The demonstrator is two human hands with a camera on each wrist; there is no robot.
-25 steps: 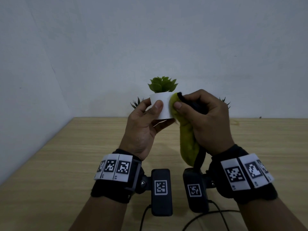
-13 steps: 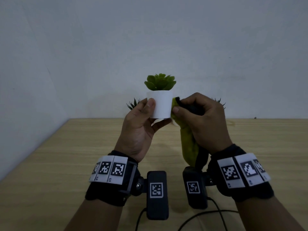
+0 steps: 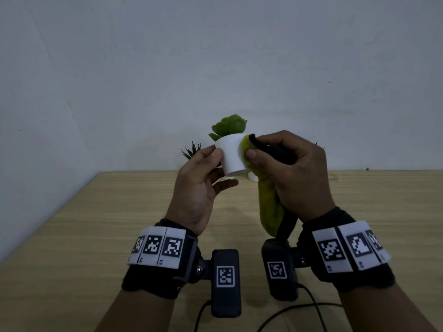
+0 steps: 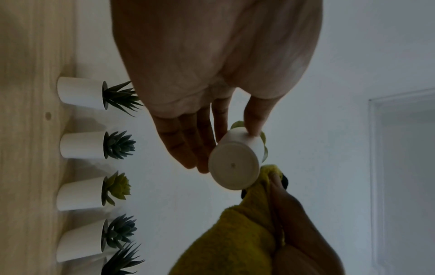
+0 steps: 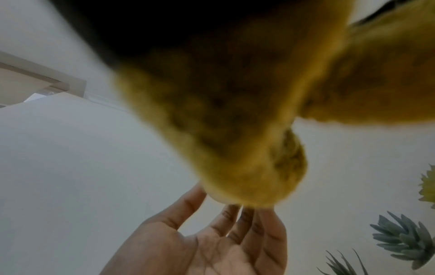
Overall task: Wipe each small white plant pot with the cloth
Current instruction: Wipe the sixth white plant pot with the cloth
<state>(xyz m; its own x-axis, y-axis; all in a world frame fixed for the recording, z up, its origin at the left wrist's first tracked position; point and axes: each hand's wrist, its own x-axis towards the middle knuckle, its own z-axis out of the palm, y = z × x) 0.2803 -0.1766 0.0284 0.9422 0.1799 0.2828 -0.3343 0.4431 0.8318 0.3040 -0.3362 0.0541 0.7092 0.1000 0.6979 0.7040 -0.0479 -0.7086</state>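
My left hand (image 3: pixel 203 173) pinches a small white pot (image 3: pixel 231 154) with a light green succulent, held above the wooden table (image 3: pixel 119 224) and tilted left. Thumb and fingers hold its side; in the left wrist view the pot's round base (image 4: pixel 234 165) faces the camera. My right hand (image 3: pixel 292 173) grips a yellow-green cloth (image 3: pixel 269 202) with a black edge and presses it on the pot's right side. The cloth (image 5: pixel 235 111) fills the right wrist view and hides the pot there.
Several more small white pots (image 4: pixel 81 145) with dark and light succulents stand in a row along the white wall at the table's back edge. One dark spiky plant (image 3: pixel 191 149) shows behind my left hand. Cables run from the wrist cameras near the table's front.
The pot has tilted to the left in my left hand, and the cloth has slid up over its right side near the rim.
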